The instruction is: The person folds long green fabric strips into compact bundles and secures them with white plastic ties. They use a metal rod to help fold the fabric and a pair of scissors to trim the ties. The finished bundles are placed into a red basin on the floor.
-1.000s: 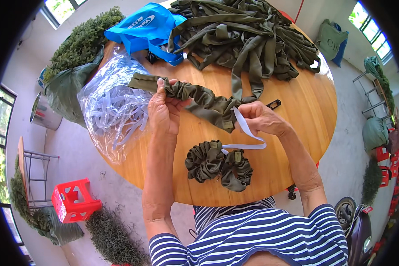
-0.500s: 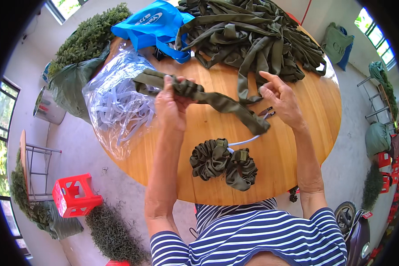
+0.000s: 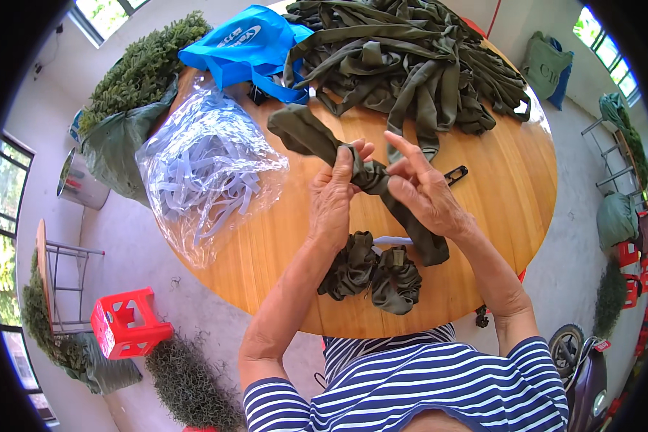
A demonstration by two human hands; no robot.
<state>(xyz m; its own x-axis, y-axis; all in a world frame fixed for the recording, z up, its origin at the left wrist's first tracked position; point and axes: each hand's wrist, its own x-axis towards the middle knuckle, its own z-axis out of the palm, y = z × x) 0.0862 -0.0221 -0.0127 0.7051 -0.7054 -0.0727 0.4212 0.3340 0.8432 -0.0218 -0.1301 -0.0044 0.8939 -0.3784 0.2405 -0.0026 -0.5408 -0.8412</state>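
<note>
Round wooden table (image 3: 511, 194), one, by which the working area is formed; light-brown top. Heap of olive fabric strips (image 3: 425, 72), one, laid tangled across the far side. Bundle of green foliage (image 3: 147, 68), one, contained in a dull green sack (image 3: 126, 155) beside the table's far left edge. Clear plastic bag (image 3: 209, 108), one, placed on the left of the tabletop; narrow white bands (image 3: 201, 180) are seen within. Blue carrier bag (image 3: 241, 47), one, set between foliage and heap. Red plastic stool (image 3: 131, 324), one, stood on the floor at the left.

Olive fabric tube (image 3: 410, 219), one, partly bunched, held above the middle of the table; its upper end is pointed to the far left, its lower end is hung toward the near right. Left hand (image 3: 333, 198): the tube is pinched between thumb and fingers. Right hand (image 3: 432, 194): held against or just beside the tube, index finger extended, other fingers bent; whether cloth is gripped cannot be told from this angle.

Gathered olive loops (image 3: 396, 284), two, laid side by side on the near tabletop. Small black tool (image 3: 456, 175), one, laid just beyond the right hand. White band end (image 3: 394, 240), one, seen beside the loops.
</note>
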